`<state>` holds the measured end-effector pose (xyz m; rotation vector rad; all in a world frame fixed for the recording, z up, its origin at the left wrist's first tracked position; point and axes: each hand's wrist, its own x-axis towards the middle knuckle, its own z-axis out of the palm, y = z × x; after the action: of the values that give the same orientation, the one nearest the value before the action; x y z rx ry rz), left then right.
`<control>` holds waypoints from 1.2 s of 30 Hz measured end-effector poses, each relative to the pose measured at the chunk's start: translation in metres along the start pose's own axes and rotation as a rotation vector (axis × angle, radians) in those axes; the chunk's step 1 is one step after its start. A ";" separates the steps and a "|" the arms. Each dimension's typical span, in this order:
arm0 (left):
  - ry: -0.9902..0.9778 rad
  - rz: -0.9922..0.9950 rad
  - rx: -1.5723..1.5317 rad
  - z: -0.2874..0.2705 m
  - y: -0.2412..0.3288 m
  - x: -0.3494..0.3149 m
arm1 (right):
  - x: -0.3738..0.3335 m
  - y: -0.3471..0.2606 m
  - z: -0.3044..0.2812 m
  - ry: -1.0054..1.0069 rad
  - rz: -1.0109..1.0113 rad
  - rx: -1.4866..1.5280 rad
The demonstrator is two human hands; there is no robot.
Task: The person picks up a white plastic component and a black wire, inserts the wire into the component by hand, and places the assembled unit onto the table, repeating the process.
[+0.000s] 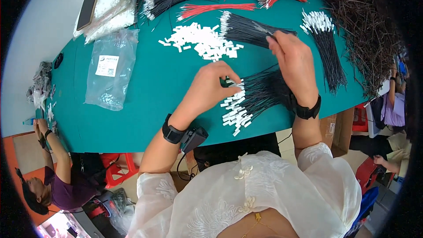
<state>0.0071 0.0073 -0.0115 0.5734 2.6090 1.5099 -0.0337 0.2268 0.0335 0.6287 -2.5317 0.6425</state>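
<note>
Green table (150, 125) under my view: near its front edge, black wires (263, 89) lie with white ends (236, 115) leftward, presumably for easy reach by the left hand (205, 90). Its thumb and forefinger curve close to 1 end; I can't tell whether they clamp. The right hand (296, 61) pinches a blurred grey piece (261, 29).

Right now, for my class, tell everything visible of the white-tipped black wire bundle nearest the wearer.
The black wire bundle lies fanned on the green table. Its thin strands look plastic-coated; small white rectangular tips cap them at the left, unevenly staggered. Fingers of the left hand are at the upper tips, contact unclear. The right hand and black wristband overlap its right end.
</note>
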 end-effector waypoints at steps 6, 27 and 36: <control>0.240 -0.054 0.258 -0.012 -0.013 0.004 | 0.000 -0.015 0.010 -0.232 0.066 0.357; 0.291 -0.197 -0.672 -0.014 0.000 0.007 | -0.005 -0.012 0.028 -0.507 0.276 0.895; 0.318 -0.159 -0.654 -0.011 0.001 0.005 | -0.003 -0.017 0.025 -0.612 0.287 0.910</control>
<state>-0.0002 0.0010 -0.0040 0.0626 2.0569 2.3740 -0.0308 0.2011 0.0174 0.8439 -2.8000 2.0237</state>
